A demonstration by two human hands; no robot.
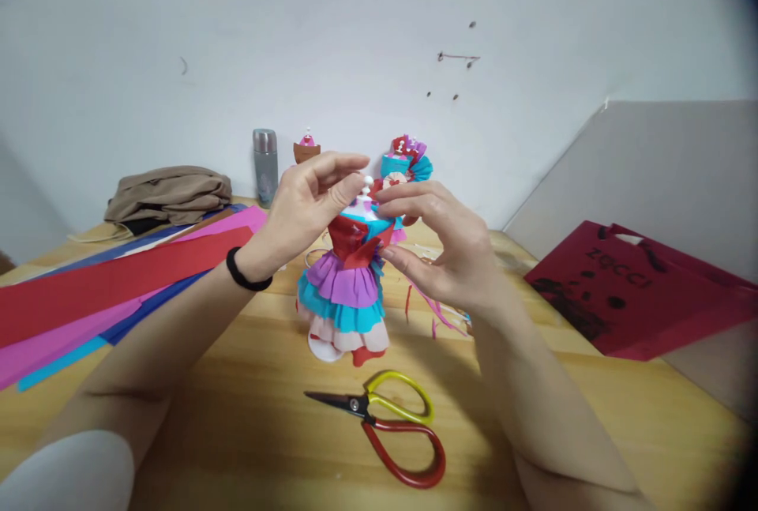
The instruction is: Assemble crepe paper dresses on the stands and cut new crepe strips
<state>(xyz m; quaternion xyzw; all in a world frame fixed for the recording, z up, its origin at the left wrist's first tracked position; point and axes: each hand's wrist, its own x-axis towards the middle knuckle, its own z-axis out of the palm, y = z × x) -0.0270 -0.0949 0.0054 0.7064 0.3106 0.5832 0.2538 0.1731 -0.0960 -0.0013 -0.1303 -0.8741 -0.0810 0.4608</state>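
Note:
A small white dress form (367, 189) stands upright on a round white base (324, 347), wearing a crepe paper dress (343, 280). Its bodice is red with a blue edge, over ruffled tiers of purple, blue, pale pink and red. My left hand (313, 199) is beside the form's neck, thumb and forefinger apart near the knob on top. On the other side, my right hand (447, 238) has its fingers at the bodice's upper edge and its thumb against the bodice's side. In front of the form lie scissors (359, 405) with one yellow and one red handle, blades pointing left.
Crepe paper strips (130, 278) in several colours lie at left, before a folded brown cloth (171, 191). A grey flask (265, 167) and other dressed forms (406, 155) stand against the wall. Paper scraps (438, 309) lie right of the form; a red bag (633, 290) is further right.

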